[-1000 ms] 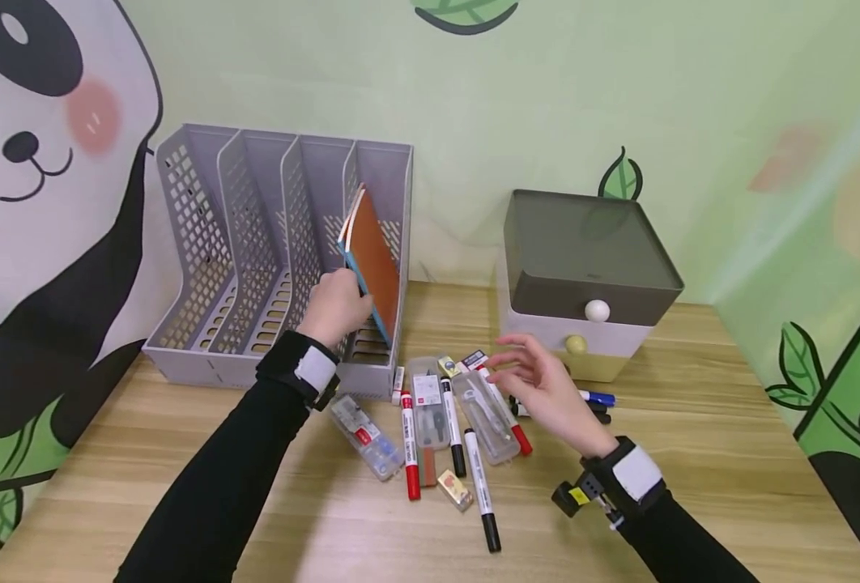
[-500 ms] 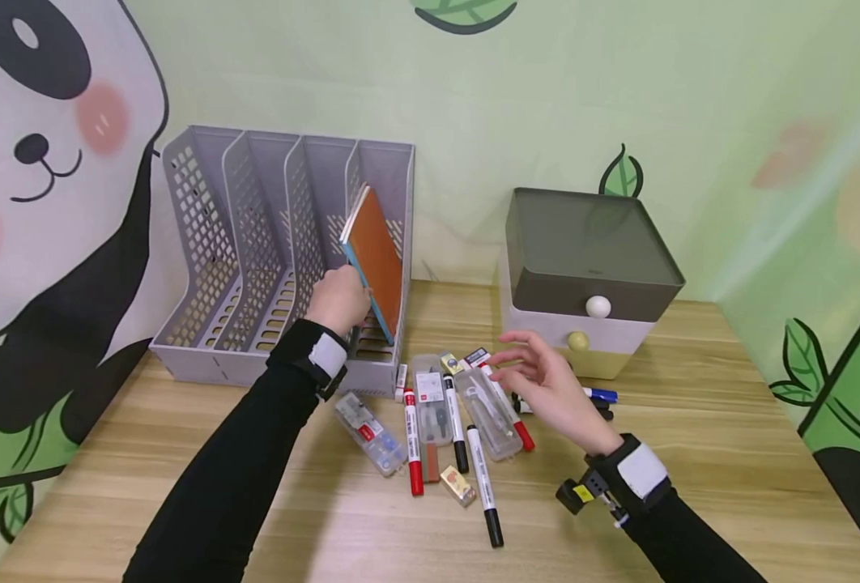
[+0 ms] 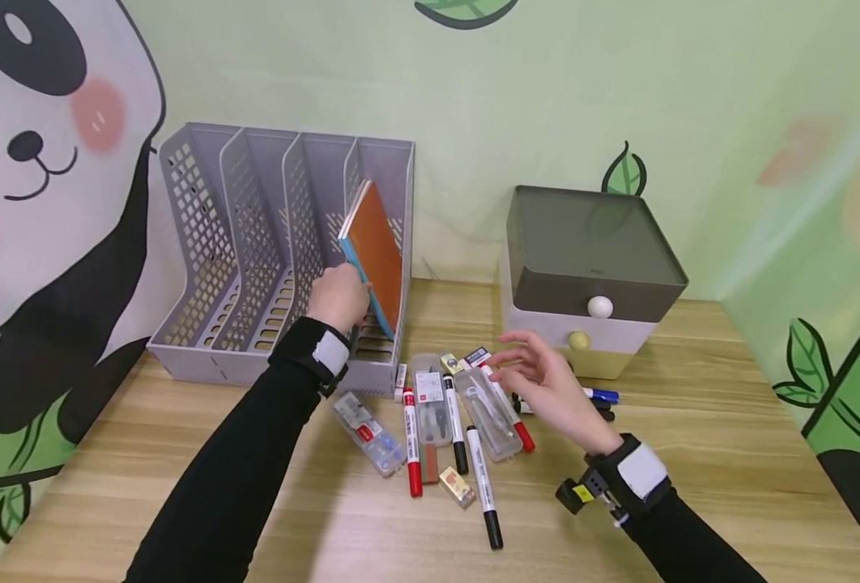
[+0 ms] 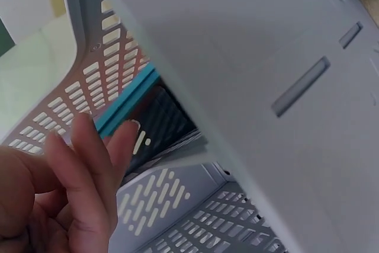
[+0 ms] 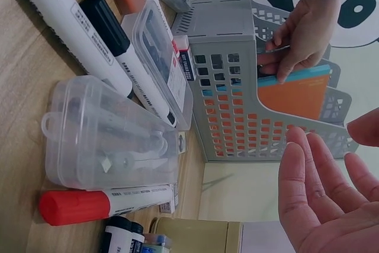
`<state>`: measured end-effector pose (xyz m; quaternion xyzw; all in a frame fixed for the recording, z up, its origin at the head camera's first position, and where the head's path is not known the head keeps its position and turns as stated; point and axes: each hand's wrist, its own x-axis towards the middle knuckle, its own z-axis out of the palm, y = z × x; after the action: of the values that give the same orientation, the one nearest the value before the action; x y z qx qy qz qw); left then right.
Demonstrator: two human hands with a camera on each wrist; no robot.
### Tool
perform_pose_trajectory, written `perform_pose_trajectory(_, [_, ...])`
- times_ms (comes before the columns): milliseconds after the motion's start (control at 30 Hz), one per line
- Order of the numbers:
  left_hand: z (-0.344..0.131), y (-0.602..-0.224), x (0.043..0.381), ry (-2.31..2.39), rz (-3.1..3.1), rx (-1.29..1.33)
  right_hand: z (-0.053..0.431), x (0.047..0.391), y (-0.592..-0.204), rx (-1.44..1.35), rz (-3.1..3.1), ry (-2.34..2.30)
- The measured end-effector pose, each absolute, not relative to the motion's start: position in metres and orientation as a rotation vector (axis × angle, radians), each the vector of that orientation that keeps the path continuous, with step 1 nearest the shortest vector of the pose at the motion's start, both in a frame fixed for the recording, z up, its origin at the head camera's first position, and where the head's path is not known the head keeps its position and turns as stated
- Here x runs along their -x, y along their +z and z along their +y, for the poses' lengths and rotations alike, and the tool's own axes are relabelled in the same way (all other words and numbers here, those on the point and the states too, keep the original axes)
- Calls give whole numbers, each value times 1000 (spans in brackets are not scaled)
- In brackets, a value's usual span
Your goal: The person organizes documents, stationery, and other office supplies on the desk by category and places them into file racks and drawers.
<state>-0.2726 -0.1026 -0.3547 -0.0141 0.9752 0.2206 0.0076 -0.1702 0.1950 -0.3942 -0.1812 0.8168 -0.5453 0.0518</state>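
"Left of centre in the frame, quick: what have your fingers got?"

"My left hand (image 3: pixel 338 296) grasps the book (image 3: pixel 381 263) by its blue edge: thumb on one side, fingers curled on the other, going by the right wrist view. How tight the squeeze is, can't tell."

"Book's where?"

"Inside the rightmost slot of the grey file holder (image 3: pixel 236 367), upper left of the frame. Orange cover faces right, top tipped left. Whether it bears on the slotted floor, or is one volume or two, can't tell."

"And the right hand (image 3: pixel 544 387)?"

"Holds nothing. Fingers loosely bent and apart, right of centre, between the clear case (image 3: pixel 490 414) and the drawer box (image 3: pixel 598 243)."

"Tips for doing it well?"

"I'd swing the top upright first, in line with the divider (image 3: pixel 352 166), and feel for the floor before loosening anything. Then draw the fingers straight back toward me — no sideways drag. Let go too soon and, my guess, it slumps left. Other arm should steer wide of the marker (image 3: pixel 484 482), lower middle — that wrist gear could knock it."
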Motion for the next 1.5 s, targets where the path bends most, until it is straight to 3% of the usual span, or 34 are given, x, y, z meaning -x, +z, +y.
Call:
perform_pose_trajectory(1100, [-96,-347,260,587,3074,28,214,178,-396,577,2550,-1748])
perform_pose_trajectory(1500, [-64,-329,235,725,3330,-382,235,176,-391,576,2742,-1836])
